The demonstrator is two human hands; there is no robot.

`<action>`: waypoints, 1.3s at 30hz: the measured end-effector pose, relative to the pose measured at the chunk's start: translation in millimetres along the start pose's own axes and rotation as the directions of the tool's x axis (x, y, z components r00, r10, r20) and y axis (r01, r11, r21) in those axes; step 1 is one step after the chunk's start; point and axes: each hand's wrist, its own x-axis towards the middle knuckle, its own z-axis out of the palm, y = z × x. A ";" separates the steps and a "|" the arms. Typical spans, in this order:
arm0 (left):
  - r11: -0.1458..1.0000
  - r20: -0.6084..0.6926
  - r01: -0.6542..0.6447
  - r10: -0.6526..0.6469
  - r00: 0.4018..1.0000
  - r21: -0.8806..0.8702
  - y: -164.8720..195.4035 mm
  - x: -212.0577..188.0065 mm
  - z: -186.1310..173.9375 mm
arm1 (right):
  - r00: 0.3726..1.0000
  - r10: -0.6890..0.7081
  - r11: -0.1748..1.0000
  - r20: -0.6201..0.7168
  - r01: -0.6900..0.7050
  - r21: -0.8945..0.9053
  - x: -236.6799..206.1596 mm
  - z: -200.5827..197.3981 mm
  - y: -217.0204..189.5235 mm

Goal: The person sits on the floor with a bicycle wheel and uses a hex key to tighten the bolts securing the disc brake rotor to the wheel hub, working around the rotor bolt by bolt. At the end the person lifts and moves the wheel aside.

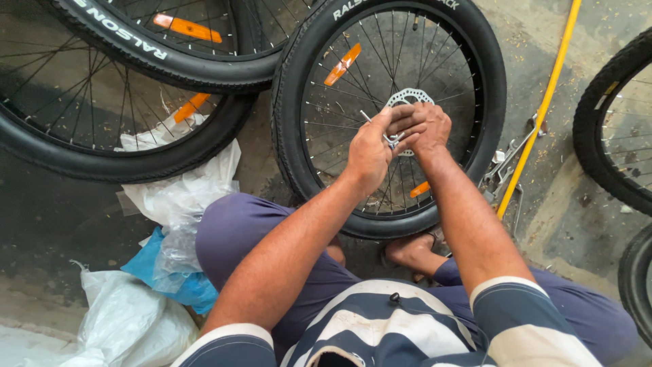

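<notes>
A black bicycle wheel [387,41] with thin spokes, orange reflectors and a silver brake disc [408,96] at its hub lies flat on the floor before me. Both hands meet over the hub. My left hand [370,153] pinches a thin silver metal tool [369,117] that points up and left. My right hand [426,126] is curled over the hub beside the disc, gripping a small metal part there that its fingers mostly hide.
Two more black wheels [136,64] overlap at the upper left. Parts of other tyres [598,129] show at the right edge. A yellow hose [543,109] runs diagonally, with metal wrenches [506,166] beside it. Plastic bags [180,197] lie at the left. My foot [414,250] rests under the wheel.
</notes>
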 end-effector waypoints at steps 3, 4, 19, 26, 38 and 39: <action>1.000 -0.019 0.004 -0.003 1.000 0.010 0.3 -0.3 0.5 | 0.998 -0.024 0.999 -0.059 0.026 0.035 -1.9 -0.1 -0.2; 1.000 -0.029 0.004 -0.003 1.000 0.012 -0.5 -0.6 0.7 | 0.997 -0.030 0.998 -0.067 0.033 0.050 -1.2 -0.8 -0.5; 0.994 -0.060 -0.085 0.081 0.995 -0.069 -2.1 1.1 -2.1 | 0.959 -0.016 0.536 -0.284 0.248 0.807 -60.6 -190.5 -55.3; 0.997 -0.034 -0.072 0.071 0.997 -0.035 -6.7 5.4 -2.9 | 0.922 -0.246 0.706 -0.299 0.382 0.597 -48.6 -221.1 -71.6; 0.998 -0.086 -0.048 0.044 0.995 -0.044 11.4 3.7 9.5 | 0.984 0.097 0.377 -0.152 0.106 0.920 -54.7 -199.2 -53.3; 0.998 -0.089 -0.050 0.047 0.995 -0.034 12.8 3.5 11.0 | 0.983 0.131 0.301 -0.132 0.088 0.950 -52.2 -191.0 -42.1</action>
